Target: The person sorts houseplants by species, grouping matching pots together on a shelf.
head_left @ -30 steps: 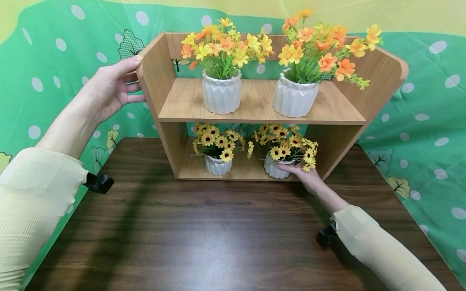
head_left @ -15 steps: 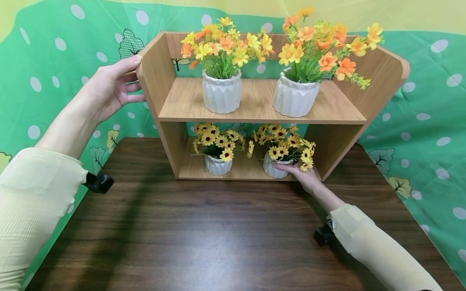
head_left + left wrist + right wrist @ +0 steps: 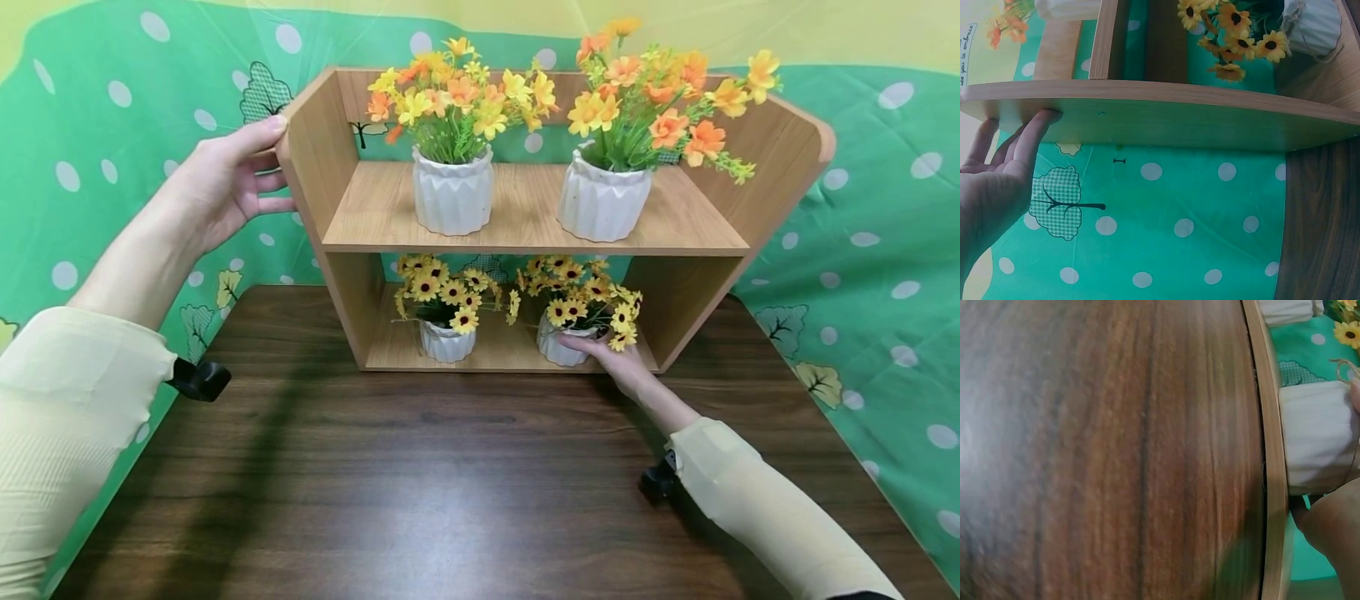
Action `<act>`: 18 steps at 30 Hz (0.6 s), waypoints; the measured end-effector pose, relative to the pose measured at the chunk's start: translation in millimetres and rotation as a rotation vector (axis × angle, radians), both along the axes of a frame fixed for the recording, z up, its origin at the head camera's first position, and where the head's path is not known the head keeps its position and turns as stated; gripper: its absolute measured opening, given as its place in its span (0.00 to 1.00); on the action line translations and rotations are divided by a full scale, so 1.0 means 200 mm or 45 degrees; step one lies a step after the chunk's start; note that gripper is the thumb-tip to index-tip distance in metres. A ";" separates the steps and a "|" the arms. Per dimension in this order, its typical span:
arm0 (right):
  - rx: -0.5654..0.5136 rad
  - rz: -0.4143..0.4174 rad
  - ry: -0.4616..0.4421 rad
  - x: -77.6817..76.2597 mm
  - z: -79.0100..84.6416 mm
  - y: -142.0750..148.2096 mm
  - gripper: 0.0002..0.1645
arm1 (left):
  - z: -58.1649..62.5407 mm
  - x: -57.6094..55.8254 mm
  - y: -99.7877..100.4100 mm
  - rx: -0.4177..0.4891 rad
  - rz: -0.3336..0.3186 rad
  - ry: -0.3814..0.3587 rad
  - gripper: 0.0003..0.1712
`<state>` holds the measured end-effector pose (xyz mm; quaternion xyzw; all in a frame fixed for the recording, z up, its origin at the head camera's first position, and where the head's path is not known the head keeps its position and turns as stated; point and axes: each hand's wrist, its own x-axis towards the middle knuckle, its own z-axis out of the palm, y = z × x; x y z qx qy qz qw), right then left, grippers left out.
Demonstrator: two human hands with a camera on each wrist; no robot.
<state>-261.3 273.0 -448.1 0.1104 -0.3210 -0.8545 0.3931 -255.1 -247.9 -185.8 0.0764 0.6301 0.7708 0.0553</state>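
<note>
A two-tier wooden shelf [image 3: 536, 248] stands on the dark table. At its left side panel [image 3: 1166, 119], my left hand [image 3: 236, 179] touches the outer face with straight fingers, the thumb at the front edge. On the lower tier, my right hand [image 3: 618, 358] grips a white fluted flowerpot [image 3: 558, 346] with yellow daisy-like flowers [image 3: 581, 300]. Its thumb lies across the pot's front; the other fingers are hidden behind the pot and blooms. In the right wrist view, the same pot [image 3: 1319, 437] sits right at the shelf's front lip.
Left of the held pot stands a matching flowerpot [image 3: 447, 342] with yellow flowers. Two larger white pots, a left one [image 3: 453, 196] and a right one [image 3: 603, 200], hold orange and yellow flowers on the upper tier. A green dotted cloth [image 3: 885, 275] hangs behind the table [image 3: 420, 475].
My right hand and forearm have shifted slightly left, and the flowers in the gripped pot have swung a little left with them. My left hand stays at the side panel.
</note>
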 end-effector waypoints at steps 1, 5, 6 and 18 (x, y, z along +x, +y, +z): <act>-0.022 0.021 0.005 0.00 0.00 0.00 0.28 | 0.00 0.00 0.00 -0.002 -0.001 0.001 0.29; -0.107 0.100 0.014 0.00 -0.01 -0.01 0.19 | 0.00 0.00 0.00 0.003 -0.002 0.000 0.29; -0.136 0.122 -0.032 -0.01 -0.01 -0.01 0.19 | 0.00 0.00 0.00 0.002 -0.003 0.001 0.29; -0.038 0.062 -0.098 -0.01 0.00 -0.02 0.16 | 0.00 0.00 0.00 -0.004 -0.003 0.004 0.30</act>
